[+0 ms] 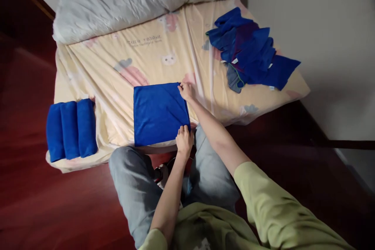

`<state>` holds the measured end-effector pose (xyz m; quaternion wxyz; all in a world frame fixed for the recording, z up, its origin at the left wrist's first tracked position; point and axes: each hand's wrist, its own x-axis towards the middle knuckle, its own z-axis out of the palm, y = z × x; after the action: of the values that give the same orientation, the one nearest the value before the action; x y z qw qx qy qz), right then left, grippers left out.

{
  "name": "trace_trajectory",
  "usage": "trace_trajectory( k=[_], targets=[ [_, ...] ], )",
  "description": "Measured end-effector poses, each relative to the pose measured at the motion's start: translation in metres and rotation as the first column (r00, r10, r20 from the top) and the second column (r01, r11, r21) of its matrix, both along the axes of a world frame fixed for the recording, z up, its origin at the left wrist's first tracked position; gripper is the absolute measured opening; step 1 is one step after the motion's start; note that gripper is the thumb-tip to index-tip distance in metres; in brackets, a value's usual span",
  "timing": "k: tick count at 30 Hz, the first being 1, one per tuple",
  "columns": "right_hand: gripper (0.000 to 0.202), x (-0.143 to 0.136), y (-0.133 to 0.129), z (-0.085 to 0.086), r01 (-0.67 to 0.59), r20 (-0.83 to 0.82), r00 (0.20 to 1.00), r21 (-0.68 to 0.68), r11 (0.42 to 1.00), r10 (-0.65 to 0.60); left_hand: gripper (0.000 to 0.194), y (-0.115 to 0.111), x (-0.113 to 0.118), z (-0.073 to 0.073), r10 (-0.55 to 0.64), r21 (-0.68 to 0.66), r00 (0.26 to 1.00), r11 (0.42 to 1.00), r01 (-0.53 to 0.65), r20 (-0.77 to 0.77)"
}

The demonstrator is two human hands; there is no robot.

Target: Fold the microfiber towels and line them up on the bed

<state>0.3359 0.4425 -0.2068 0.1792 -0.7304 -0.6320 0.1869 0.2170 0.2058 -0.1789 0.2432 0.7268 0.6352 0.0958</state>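
Observation:
A blue cloth (159,113) lies spread as a near square at the front edge of the bed, with a slight crease toward its right side. My right hand (186,90) pinches its far right corner. At the near right corner, my left hand (184,139) has its fingers closed on the cloth's edge. Three blue rolled cloths (70,129) sit side by side at the bed's left end. A loose heap of blue cloths (254,52), with some purple and grey ones and white tags, lies at the right.
The bed (102,62) has a cream sheet printed with rabbits and carrots. A large grey-white quilt (131,0) lies along its far side. My knees touch or nearly touch the near edge; a pale wall (316,43) stands at the right.

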Motion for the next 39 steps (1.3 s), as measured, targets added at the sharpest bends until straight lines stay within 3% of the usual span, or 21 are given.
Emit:
trace_trajectory(
  k=[3,7,14,21,24,26,29,32,35,39],
  targets=[
    [0.039,-0.002,-0.001,0.003,0.104,-0.004,0.995,-0.016,0.994,-0.104,0.016,0.002,0.005,0.002,0.011,-0.050,0.999,0.999,-0.013,-0.044],
    [0.037,-0.003,-0.001,0.008,0.116,-0.032,0.993,-0.036,0.993,-0.117,0.017,0.006,0.009,0.006,0.000,-0.100,0.995,0.995,-0.010,-0.095],
    [0.038,0.007,0.010,-0.003,0.206,-0.169,0.964,-0.016,0.978,-0.206,0.027,0.002,0.006,0.012,-0.103,-0.043,0.993,0.994,0.101,-0.053],
    [0.042,-0.001,0.006,-0.013,0.162,-0.176,0.973,0.044,0.986,-0.152,0.025,0.000,-0.005,0.003,-0.266,-0.064,0.962,0.963,0.262,-0.057],
    [0.052,-0.009,-0.014,-0.005,0.130,-0.134,0.984,0.130,0.983,-0.113,0.028,0.000,-0.023,0.003,-0.375,-0.015,0.927,0.927,0.375,0.012],
    [0.057,-0.015,-0.034,0.006,0.061,-0.065,0.997,0.171,0.983,-0.050,0.035,0.008,-0.042,0.007,-0.385,0.068,0.922,0.922,0.381,0.050],
    [0.062,-0.025,-0.065,0.023,-0.138,0.026,0.990,0.188,0.972,0.136,0.043,0.039,-0.079,0.012,-0.292,0.196,0.956,0.940,0.279,0.042],
    [0.064,-0.036,-0.086,0.025,-0.261,0.044,0.965,0.137,0.956,0.257,0.054,0.088,-0.117,0.009,-0.236,0.236,0.971,0.943,0.235,-0.027],
    [0.065,-0.042,-0.093,0.013,-0.240,0.061,0.970,0.075,0.968,0.236,0.064,0.146,-0.146,-0.001,-0.194,0.201,0.978,0.958,0.206,-0.078],
    [0.071,-0.042,-0.090,-0.006,-0.188,0.109,0.978,0.090,0.978,0.178,0.074,0.218,-0.171,-0.019,-0.115,0.205,0.992,0.971,0.123,-0.051]
  ],
)
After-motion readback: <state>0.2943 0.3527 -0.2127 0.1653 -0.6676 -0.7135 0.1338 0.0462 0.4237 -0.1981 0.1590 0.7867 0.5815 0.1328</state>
